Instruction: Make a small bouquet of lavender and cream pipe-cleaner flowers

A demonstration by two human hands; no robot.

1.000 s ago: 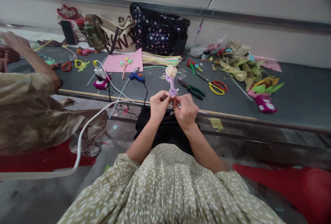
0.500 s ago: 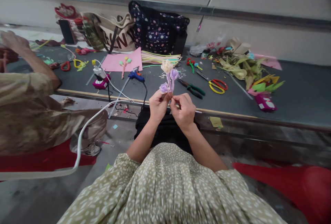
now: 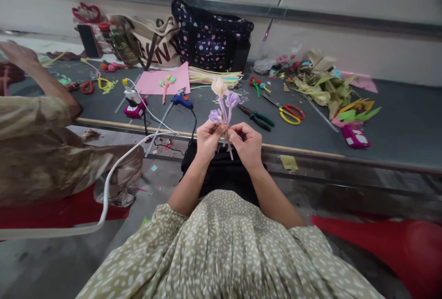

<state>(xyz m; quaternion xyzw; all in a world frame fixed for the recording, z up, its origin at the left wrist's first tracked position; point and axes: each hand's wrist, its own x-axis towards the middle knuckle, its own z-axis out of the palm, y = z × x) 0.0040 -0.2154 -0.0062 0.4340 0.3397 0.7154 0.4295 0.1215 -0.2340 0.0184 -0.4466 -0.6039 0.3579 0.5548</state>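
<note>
A small pipe-cleaner flower bunch, with one cream head and two purple heads on thin stems, stands upright over the near table edge. My left hand pinches the stems just under the heads. My right hand is closed on the same stems from the right, and a stem end pokes down between the two hands. Both hands hover above my lap, in front of the dark table.
On the table lie a blue glue gun, green-handled pliers, red and yellow scissors, a pink sheet, pipe-cleaner bundles, leaf scraps and two bags. Another person sits at the left. A red stool stands at the right.
The flower bunch has turned in my fingers, so the two purple heads now stand apart beside the cream one. My hands shifted slightly and a stem end now hangs below them.
</note>
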